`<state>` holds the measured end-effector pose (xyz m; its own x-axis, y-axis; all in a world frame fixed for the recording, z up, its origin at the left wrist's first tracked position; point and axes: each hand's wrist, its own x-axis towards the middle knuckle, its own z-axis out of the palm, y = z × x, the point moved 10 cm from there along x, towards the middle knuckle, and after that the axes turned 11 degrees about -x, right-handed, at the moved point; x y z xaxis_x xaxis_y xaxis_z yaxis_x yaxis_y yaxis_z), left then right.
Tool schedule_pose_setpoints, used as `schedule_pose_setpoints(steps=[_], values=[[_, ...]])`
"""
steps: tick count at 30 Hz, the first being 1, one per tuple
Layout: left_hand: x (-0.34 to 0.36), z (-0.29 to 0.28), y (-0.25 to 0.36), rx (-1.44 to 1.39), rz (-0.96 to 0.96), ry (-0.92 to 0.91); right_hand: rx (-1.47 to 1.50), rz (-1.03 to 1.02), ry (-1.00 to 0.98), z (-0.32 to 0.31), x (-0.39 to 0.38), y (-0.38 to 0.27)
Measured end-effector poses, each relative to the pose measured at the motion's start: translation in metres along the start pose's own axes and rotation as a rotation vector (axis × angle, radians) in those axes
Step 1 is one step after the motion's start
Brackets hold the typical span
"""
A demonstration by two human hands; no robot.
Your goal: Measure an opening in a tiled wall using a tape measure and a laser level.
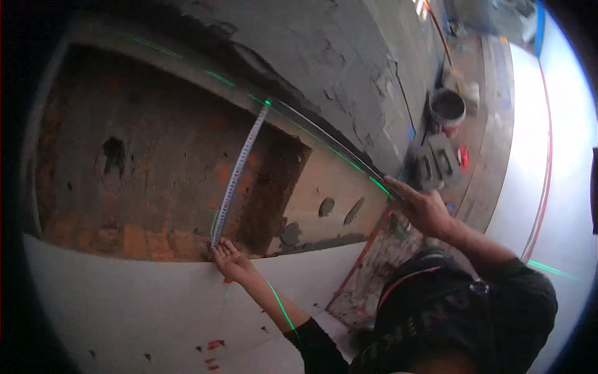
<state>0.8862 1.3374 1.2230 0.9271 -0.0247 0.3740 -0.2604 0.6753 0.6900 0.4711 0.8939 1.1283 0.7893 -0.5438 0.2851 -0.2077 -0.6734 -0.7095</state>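
A white tape measure blade (240, 165) is drawn out across the recess, running from the ledge edge at the far side down to my left hand. My left hand (232, 260), palm up, grips its near end at the white panel's edge; the tape case cannot be made out. A thin, pale metal strip (333, 138) lies along the edge of the grey mortar. At its right end is my right hand (427, 210), fingers closed along the strip, their tips partly hidden. Green laser light (346, 157) runs beside the strip and crosses my left forearm.
Fresh grey mortar (311, 56) covers the surface beyond the strip. The recess (149, 168) has rough, brownish walls. To the right stand a mortar bucket (447, 107) and two handled trowels (436, 163). White panels (137, 293) line the near side.
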Motion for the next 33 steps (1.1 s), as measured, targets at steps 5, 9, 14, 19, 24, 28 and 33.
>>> schedule_pose_setpoints(steps=[5,9,14,19,24,28,33], values=[[0.011,-0.026,0.002,-0.111,-0.042,-0.026,-0.087,-0.089,0.064,-0.023,0.022,-0.022],[0.009,-0.021,-0.011,-0.140,-0.058,0.043,-0.162,-0.085,-0.004,-0.033,0.021,-0.030],[0.019,-0.032,0.004,-0.113,-0.066,0.021,-0.114,-0.107,0.028,-0.033,0.024,-0.030],[-0.011,0.000,0.003,0.056,0.055,0.075,-0.138,-0.066,-0.078,-0.028,0.031,-0.023],[-0.011,-0.017,0.015,0.084,0.111,0.196,-0.072,-0.157,0.079,-0.036,0.032,-0.021],[-0.013,-0.022,0.006,0.030,0.042,0.101,-0.034,-0.160,0.074,-0.041,0.033,-0.017],[-0.003,-0.035,0.014,-0.008,0.002,0.088,-0.020,-0.183,0.053,-0.037,0.034,-0.018]])
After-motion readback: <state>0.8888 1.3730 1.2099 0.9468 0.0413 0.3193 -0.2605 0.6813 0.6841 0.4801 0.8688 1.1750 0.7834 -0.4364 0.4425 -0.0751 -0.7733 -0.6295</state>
